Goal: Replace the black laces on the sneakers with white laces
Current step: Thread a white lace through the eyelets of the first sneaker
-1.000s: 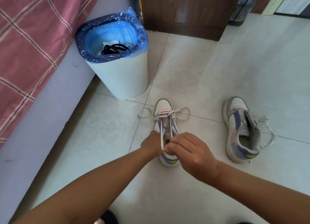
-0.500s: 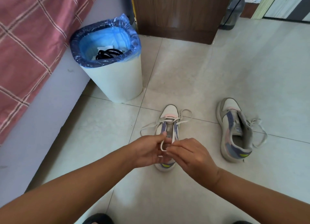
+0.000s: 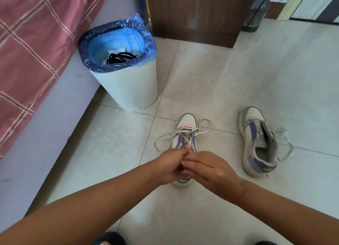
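Two white, purple and pink sneakers lie on the tiled floor. The near sneaker [image 3: 186,127] points away from me, with a white lace [image 3: 165,137] threaded through its lower eyelets and looping out on both sides. My left hand [image 3: 169,165] and my right hand [image 3: 207,168] meet over its tongue, fingers curled and pinching the lace ends; the exact grip is hidden. The other sneaker [image 3: 256,142] lies to the right, tilted on its side, with a loose white lace [image 3: 286,144]. Black laces [image 3: 120,57] lie inside the bin.
A white waste bin [image 3: 128,87] with a blue bag liner stands to the left of the near sneaker. A bed with a red checked cover [image 3: 33,43] runs along the left. A brown wooden cabinet [image 3: 198,13] stands at the back.
My hands have closed together over the shoe's tongue and the raised loop of white lace between them is no longer visible. The view has shifted slightly.
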The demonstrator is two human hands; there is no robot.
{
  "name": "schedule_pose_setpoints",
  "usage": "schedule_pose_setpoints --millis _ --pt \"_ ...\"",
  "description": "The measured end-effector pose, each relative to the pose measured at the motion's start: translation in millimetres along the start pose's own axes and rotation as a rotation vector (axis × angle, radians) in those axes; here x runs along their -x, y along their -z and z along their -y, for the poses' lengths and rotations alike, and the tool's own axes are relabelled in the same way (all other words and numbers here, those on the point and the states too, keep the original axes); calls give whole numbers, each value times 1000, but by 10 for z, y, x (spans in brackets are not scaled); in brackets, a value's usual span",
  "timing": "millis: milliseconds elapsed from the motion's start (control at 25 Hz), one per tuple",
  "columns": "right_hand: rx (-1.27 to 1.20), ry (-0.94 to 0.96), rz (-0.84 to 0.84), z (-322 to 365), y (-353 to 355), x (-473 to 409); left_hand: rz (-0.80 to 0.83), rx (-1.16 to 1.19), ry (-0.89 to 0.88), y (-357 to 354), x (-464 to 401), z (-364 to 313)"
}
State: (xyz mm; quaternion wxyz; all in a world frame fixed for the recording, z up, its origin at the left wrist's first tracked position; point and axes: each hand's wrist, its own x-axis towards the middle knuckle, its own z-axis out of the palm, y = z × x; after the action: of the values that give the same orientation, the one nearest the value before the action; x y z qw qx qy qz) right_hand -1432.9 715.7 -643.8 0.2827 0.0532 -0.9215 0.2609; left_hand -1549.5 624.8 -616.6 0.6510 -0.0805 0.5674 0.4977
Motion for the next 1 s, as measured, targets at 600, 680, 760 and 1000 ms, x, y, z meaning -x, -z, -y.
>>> schedule_pose_setpoints --millis 600,680,760,1000 --pt "-1251 -1694 29 72 79 -400 -410 -1560 -15 200 -6 3" --pt "-1298 -1715 63 132 87 -398 -504 -1529 -75 133 -191 86" --pt "-1315 -1720 84 198 116 -390 -535 -1459 -86 111 -417 179" --pt "-1272 -1426 65 662 337 -436 -570 -1459 -137 176 -647 153"
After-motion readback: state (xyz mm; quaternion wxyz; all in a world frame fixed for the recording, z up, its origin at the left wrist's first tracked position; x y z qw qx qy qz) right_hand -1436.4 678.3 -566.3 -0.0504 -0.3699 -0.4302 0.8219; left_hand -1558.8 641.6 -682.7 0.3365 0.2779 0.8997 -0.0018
